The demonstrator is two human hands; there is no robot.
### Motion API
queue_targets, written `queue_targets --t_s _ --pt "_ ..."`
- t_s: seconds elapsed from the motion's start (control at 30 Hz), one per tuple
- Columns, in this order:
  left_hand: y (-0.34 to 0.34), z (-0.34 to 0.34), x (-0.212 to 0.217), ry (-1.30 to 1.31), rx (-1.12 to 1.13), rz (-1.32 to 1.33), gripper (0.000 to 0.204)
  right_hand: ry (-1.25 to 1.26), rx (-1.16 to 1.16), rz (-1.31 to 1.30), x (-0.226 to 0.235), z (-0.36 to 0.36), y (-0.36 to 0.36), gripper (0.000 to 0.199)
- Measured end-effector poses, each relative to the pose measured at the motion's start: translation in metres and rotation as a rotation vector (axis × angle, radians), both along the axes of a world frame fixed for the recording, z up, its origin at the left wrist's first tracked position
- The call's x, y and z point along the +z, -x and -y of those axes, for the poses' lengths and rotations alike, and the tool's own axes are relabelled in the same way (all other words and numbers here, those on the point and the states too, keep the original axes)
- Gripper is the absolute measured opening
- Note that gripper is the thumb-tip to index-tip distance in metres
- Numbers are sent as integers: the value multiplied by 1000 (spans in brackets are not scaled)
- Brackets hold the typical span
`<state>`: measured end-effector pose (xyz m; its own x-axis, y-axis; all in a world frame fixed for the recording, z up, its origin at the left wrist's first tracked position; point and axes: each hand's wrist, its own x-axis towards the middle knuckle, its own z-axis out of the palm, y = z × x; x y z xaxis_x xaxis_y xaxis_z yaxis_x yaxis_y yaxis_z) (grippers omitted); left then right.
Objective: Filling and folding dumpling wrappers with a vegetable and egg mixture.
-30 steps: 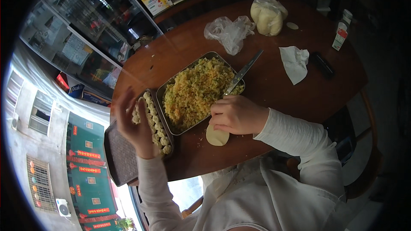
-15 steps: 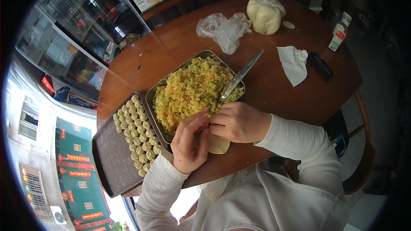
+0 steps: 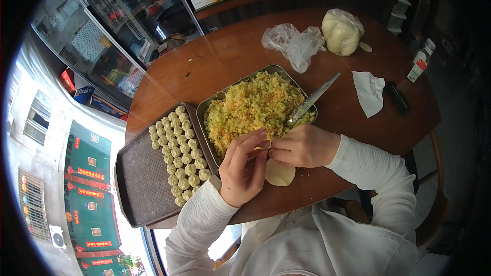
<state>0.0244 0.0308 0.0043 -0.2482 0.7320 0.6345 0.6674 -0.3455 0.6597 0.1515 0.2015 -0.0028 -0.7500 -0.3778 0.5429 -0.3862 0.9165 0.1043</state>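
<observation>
Where your hands met: left hand (image 3: pixel 243 171) and right hand (image 3: pixel 305 145) nearly touched at centre frame, fingers bent inward; what lay between them was hidden, so I could not tell whether they grasped anything.
Flat dough round (image 3: pixel 281 174): it lay on the table (image 3: pixel 169 82), below your right hand.
Filling (image 3: pixel 250 102): it sat heaped in the metal pan (image 3: pixel 199 111), just above your hands.
Dumplings (image 3: pixel 180 156): they stood in rows along the right side of the dark tray (image 3: pixel 143 191), lower left.
Fingertip work: shaping seemed in hand; the next move probably called for light, even pressure.
</observation>
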Motion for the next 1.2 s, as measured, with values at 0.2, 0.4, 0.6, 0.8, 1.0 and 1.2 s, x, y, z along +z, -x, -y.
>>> queue_targets --t_s 0.2,0.4,0.6,0.8,1.0,1.2 --pt "5 2 -1 41 11 51 41 -9 22 -26 3 1 -7 10" --pt "1 9 -7 136 -64 189 36 146 52 -87 0 7 -10 15" --pt "0 7 -8 230 -104 121 36 168 57 -54 -1 0 -14 18" --pt "-3 9 -3 337 -92 204 37 196 80 -104 0 3 -15 17" --pt "-1 9 -3 370 -80 291 37 144 107 -101 -1 3 -17 15" --pt "-1 8 -4 378 -75 283 37 144 102 -85 1 3 -18 14"
